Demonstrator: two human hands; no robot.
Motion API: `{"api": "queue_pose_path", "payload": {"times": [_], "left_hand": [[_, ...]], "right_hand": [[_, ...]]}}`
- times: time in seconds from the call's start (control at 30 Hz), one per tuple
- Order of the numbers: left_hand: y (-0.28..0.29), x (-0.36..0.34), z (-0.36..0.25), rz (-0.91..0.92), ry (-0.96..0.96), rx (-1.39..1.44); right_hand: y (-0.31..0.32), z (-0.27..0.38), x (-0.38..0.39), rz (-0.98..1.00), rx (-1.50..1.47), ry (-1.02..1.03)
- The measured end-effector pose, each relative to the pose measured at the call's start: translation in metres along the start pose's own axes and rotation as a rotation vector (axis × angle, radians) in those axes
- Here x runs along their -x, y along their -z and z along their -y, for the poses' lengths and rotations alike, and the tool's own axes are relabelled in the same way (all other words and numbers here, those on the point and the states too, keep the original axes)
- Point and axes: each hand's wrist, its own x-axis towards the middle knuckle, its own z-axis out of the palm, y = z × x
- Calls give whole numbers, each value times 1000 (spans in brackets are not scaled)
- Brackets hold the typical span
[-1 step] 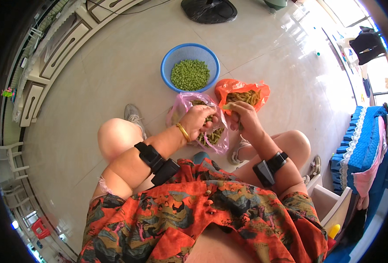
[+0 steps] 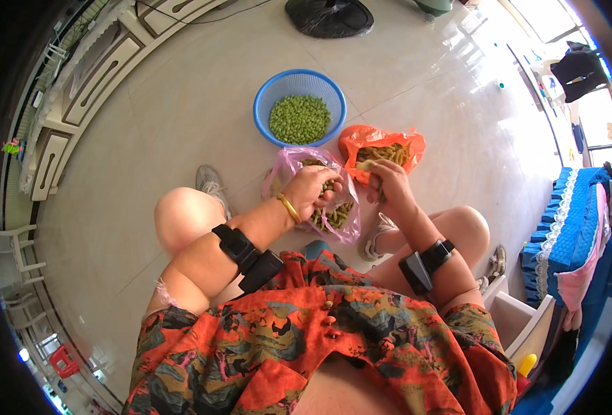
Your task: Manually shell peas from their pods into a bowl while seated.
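Note:
My left hand [image 2: 316, 190] is curled around several small greenish-brown pods, over a pink plastic bag [image 2: 347, 232] that holds more pods. Just to its right, my right hand [image 2: 389, 181] has a pale green pod [image 2: 365, 165] pinched in its fingers, in front of an orange plastic bag [image 2: 416, 145] full of brownish-green pods [image 2: 385, 152]. Beyond both bags stands a blue mesh basket [image 2: 264, 93] with shelled green beans [image 2: 299, 119] inside.
My bent legs [image 2: 188, 214] frame the bags on the tiled floor [image 2: 133, 152]. A black base [image 2: 328, 24] is at the top, a drawer cabinet [image 2: 88, 83] and white chairs [image 2: 15, 252] at left, a blue quilted cover [image 2: 551, 235] and a pale open box [image 2: 527, 318] at right.
My right hand has shifted very slightly to the right, and the pale pod in its fingers sticks out less. My left hand looks almost the same.

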Motion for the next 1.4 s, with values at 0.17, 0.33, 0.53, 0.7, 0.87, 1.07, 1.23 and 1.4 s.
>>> {"api": "queue_pose_path", "payload": {"times": [0.17, 0.33, 0.53, 0.7, 0.87, 1.07, 1.23, 1.4], "left_hand": [[10, -17, -7, -42, -9, 108], [24, -31, -21, -193, -119, 176], [60, -69, -51, -206, -277, 310], [71, -81, -70, -218, -350, 383], [76, -81, -65, -258, -443, 295], [14, -28, -22, 91, -231, -195], [-6, -10, 9, 60, -225, -422], [5, -7, 5, -125, -337, -531]], "right_hand": [[50, -8, -38, -256, 7, 79], [43, -1, -44, -473, -121, -20], [18, 7, -24, -232, -33, 47], [17, 5, -19, -188, -17, -34], [8, -2, -24, -103, -99, 32], [1, -8, -34, -81, -146, 22], [-23, -16, -33, -31, -111, 6], [-47, -15, -22, 68, 16, -1]]}}
